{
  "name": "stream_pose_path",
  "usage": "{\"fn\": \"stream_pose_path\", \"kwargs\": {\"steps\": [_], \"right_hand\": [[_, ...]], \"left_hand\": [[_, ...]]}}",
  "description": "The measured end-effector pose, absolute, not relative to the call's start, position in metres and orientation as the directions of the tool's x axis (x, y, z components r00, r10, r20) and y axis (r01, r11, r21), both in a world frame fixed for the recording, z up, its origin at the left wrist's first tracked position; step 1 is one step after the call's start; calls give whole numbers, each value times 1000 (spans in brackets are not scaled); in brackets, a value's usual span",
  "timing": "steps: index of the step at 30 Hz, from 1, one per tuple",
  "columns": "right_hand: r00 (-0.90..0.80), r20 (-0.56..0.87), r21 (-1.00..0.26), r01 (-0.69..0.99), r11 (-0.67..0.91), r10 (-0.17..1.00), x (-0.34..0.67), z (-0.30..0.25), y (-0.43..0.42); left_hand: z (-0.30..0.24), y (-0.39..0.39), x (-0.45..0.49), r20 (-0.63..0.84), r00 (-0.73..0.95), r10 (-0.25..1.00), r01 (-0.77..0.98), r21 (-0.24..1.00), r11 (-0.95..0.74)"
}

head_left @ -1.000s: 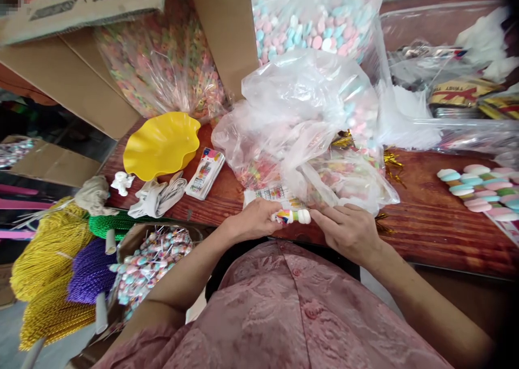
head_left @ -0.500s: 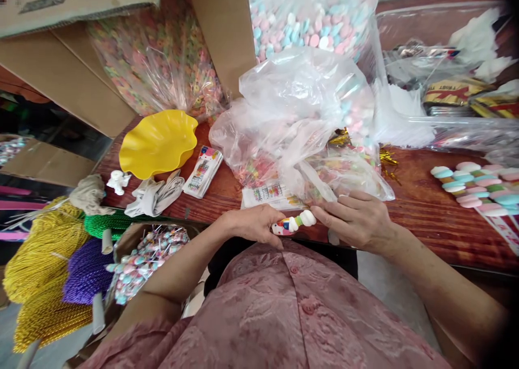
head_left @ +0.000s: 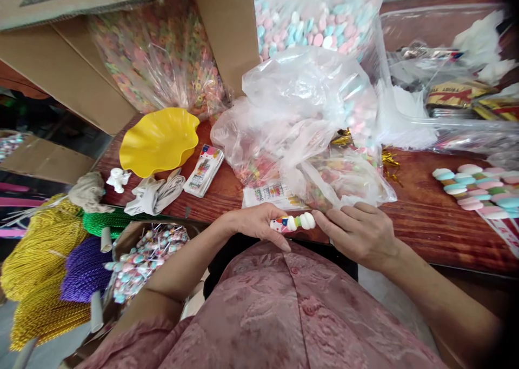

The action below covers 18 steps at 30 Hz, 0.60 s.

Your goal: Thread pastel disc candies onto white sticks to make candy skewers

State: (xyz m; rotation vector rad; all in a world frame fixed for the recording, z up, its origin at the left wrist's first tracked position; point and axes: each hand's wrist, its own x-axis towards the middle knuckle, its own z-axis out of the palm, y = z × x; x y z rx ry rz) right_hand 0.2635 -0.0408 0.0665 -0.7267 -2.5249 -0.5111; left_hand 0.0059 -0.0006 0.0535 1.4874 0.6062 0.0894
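My left hand (head_left: 259,224) is closed around a candy skewer (head_left: 292,223) with a printed, colourful sleeve at its left end. White and green candy pieces are threaded along its right part. At the skewer's right tip, the index finger of my right hand (head_left: 359,233) rests against or very near the last white piece. The other right fingers are curled, and whether they hold anything is hidden. Just beyond my hands lie a stack of printed sleeves (head_left: 267,195) and a clear bag of gummy candies (head_left: 344,180).
Finished-looking candy skewers (head_left: 482,190) lie at the right. Left of the bags are a yellow wavy bowl (head_left: 158,142), another sleeve stack (head_left: 204,170) and a cloth (head_left: 156,195). An open box (head_left: 150,261) of wrapped candies stands below the table edge. A plastic bin (head_left: 454,121) stands far right.
My right hand has lowered slightly, its fingers still curled by the skewer's tip. The skewer lies a little more level in my left hand. The view has shifted slightly.
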Motion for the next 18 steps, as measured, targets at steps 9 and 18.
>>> {"fn": "stream_pose_path", "kwargs": {"steps": [9,18], "right_hand": [[-629,411,-40,711,702,660,245,63,-53],[-524,321,-289,739,609,789,228,48,-62]], "left_hand": [[55,-20,9,-219,601,769,784,351,-512],[60,-29,26,-153,621,769,784,148,-603]]}}
